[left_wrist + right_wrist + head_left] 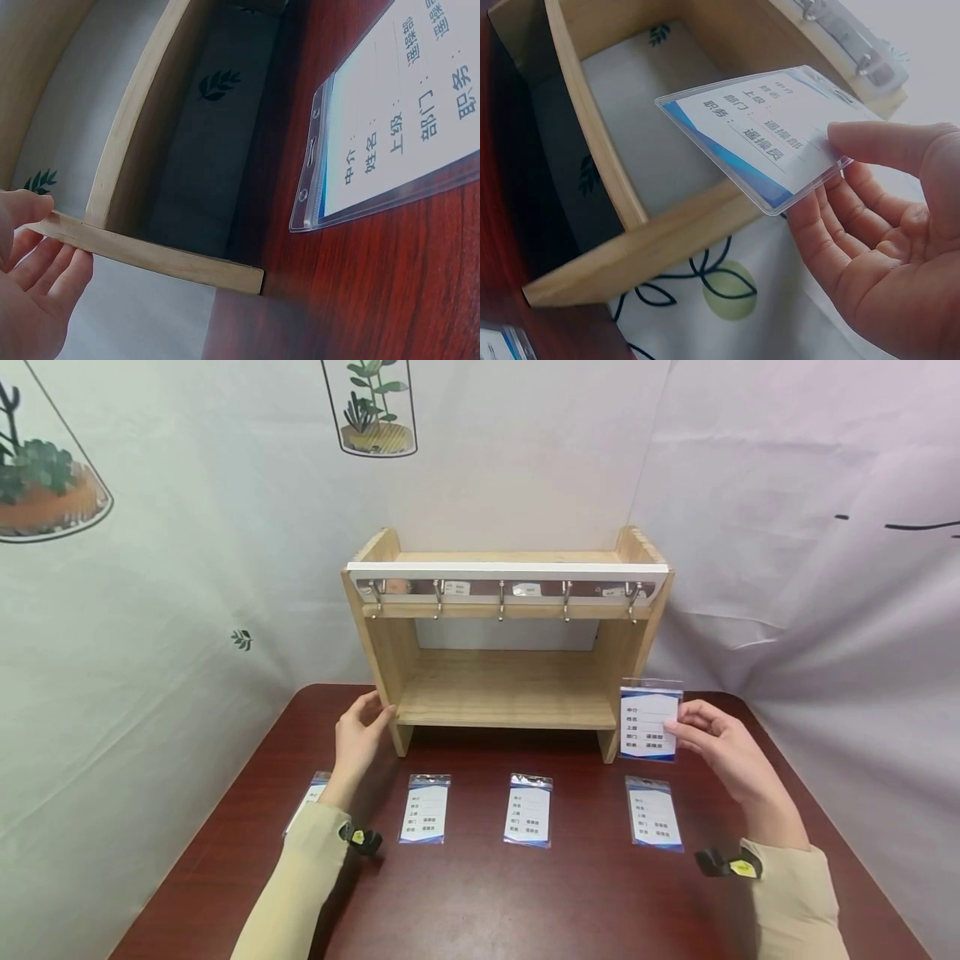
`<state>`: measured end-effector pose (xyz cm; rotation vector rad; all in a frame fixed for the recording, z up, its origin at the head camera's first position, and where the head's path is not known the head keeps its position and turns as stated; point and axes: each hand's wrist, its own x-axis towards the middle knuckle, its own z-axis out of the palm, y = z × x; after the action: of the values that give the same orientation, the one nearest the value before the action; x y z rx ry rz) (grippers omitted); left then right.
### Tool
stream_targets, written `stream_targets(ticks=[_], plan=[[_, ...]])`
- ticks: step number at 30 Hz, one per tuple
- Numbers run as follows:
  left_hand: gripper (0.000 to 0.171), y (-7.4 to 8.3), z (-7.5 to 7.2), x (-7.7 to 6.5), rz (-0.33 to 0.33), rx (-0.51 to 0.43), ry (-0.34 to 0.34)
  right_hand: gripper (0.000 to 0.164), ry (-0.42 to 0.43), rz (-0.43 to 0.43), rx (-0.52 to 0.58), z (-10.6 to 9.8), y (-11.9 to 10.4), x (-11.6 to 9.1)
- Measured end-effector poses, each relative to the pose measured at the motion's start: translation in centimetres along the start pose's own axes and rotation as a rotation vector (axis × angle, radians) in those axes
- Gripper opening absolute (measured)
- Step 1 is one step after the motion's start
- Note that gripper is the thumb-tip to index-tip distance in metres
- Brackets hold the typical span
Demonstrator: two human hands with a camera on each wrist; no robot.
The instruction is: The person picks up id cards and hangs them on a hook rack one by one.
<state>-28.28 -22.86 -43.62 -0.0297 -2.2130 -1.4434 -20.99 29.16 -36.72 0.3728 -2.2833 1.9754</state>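
My right hand [720, 745] pinches a name badge [742, 139] in a clear plastic sleeve by its side edge, thumb on the printed face and fingers behind. The badge is upright, in front of the right leg of a wooden shelf [506, 689]. With thumb and fingers on either side of the shelf's left side panel [165, 256], my left hand [358, 739] grips it low down. Across the shelf's upper front runs a white rail [506, 571] with several metal hooks [501, 597]. No badge hangs from them.
Several more badges lie in a row on the dark red table: a left one [318, 787] partly behind my left wrist, two middle ones [423, 810] [528, 810], and a right one [654, 814] below the held badge. A white patterned cloth [187, 610] surrounds the table.
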Motion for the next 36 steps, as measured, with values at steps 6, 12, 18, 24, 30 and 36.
stream_targets(ticks=[6, 12, 18, 24, 30, 36], plan=[[0.042, 0.0, 0.0, -0.1, -0.001, 0.007, 0.000, 0.009, -0.021, -0.017, 0.029, 1.3, -0.3, 0.7], [0.040, 0.1, 0.0, -0.1, -0.003, 0.010, 0.012, 0.010, -0.061, -0.033, 0.069, 2.8, -0.5, 1.5], [0.042, 0.1, 0.1, -0.2, -0.008, -0.003, 0.010, 0.009, -0.089, -0.032, 0.064, 4.1, -0.6, 2.2], [0.040, 0.3, 0.2, -0.3, -0.014, -0.028, 0.010, 0.011, -0.109, -0.027, 0.073, 5.8, -0.6, 3.1], [0.041, 0.2, 0.2, -0.2, -0.002, -0.042, 0.011, 0.009, -0.134, -0.019, 0.075, 7.5, -0.7, 3.9], [0.039, 0.2, 0.3, -0.3, 0.003, -0.014, 0.026, 0.011, -0.161, -0.001, 0.061, 9.1, -0.7, 4.7]])
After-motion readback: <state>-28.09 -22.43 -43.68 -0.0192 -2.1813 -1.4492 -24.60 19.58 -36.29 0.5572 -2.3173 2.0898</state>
